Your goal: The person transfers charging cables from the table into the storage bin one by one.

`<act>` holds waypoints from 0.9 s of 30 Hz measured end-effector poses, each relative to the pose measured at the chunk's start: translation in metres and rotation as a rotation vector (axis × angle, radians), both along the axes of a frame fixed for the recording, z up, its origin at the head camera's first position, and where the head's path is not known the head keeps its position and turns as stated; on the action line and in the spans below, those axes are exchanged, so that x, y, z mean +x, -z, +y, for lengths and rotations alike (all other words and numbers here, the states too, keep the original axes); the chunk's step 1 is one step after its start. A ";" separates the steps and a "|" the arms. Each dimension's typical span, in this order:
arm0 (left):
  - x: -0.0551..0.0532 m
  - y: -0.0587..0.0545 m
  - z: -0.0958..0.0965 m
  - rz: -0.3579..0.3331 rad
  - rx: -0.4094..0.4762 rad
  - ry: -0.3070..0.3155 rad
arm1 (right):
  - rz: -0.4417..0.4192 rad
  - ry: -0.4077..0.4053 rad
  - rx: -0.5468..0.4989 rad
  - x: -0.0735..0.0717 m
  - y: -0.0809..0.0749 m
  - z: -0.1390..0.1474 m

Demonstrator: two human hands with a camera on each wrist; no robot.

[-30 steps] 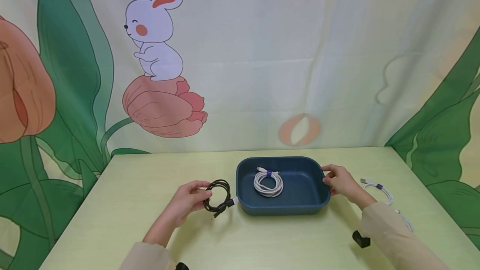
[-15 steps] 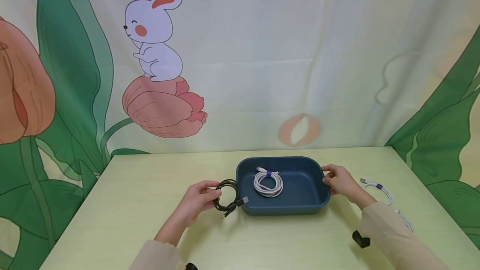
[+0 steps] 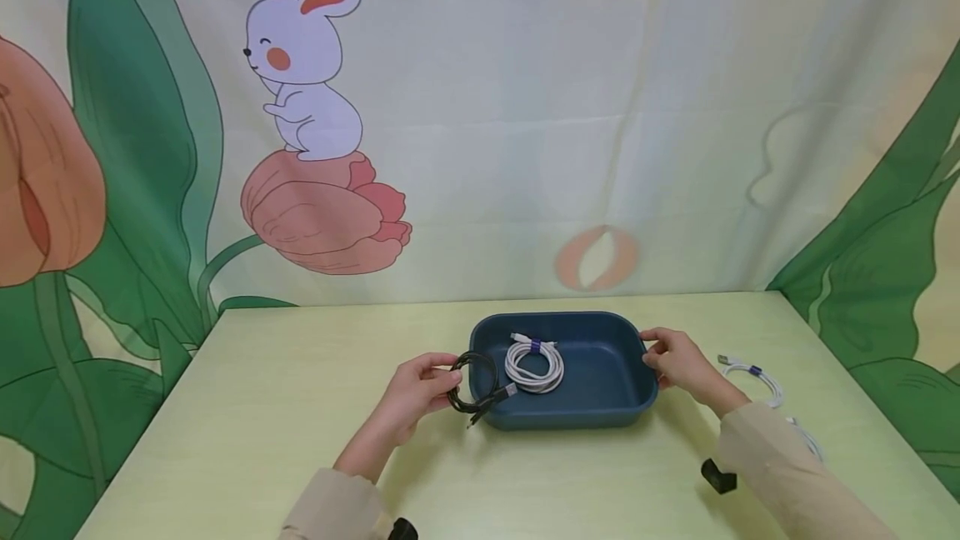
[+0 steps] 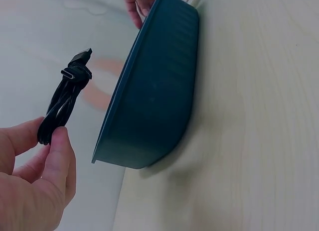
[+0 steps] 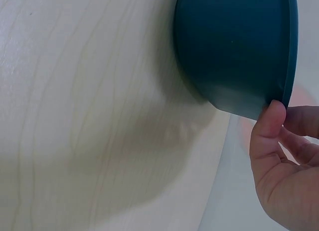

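Between the thumb and fingers of my left hand [image 3: 415, 394] is a coiled black USB cable [image 3: 491, 398], pinched at its left side. The coil overlaps the left rim of a dark blue tray [image 3: 600, 419] in the head view. In the left wrist view the black cable [image 4: 64, 96] hangs in the air beside the tray's wall [image 4: 154, 86], its plug end up. Inside the tray, toward its left, rests a coiled white cable [image 3: 534, 387] with a purple tie. My right hand [image 3: 681, 363] grips the tray's right rim, thumb outside in the right wrist view.
To the right of the tray lies a white cable [image 3: 772, 388] with a purple tie. Another white cable [image 3: 808, 440] is partly hidden by the right sleeve. Behind the pale table [image 3: 337, 332] hangs a printed curtain [image 3: 480, 107].
My left hand has moved right with the black cable, from beside the tray to over its left rim. The right hand keeps its grip on the tray, which stays put.
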State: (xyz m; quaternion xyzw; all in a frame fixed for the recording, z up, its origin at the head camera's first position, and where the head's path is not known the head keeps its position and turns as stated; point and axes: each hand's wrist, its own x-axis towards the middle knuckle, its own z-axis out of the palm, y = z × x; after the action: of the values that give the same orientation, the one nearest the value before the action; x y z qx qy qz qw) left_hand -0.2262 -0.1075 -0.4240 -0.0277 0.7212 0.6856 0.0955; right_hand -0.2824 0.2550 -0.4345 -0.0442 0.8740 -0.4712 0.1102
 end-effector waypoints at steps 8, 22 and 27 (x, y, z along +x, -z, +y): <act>-0.004 0.001 0.009 -0.007 0.017 -0.003 | 0.004 -0.002 0.009 -0.001 0.001 0.000; -0.011 -0.004 0.032 -0.007 0.052 -0.013 | -0.003 0.007 0.021 -0.001 -0.001 0.000; -0.012 -0.002 0.037 -0.013 0.057 -0.017 | -0.012 0.011 0.006 -0.001 0.000 0.000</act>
State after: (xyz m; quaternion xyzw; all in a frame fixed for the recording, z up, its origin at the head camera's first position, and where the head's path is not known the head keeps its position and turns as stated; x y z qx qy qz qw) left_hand -0.2385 -0.0700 -0.4222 -0.0355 0.7005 0.7064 0.0950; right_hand -0.2834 0.2554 -0.4350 -0.0361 0.8749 -0.4695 0.1129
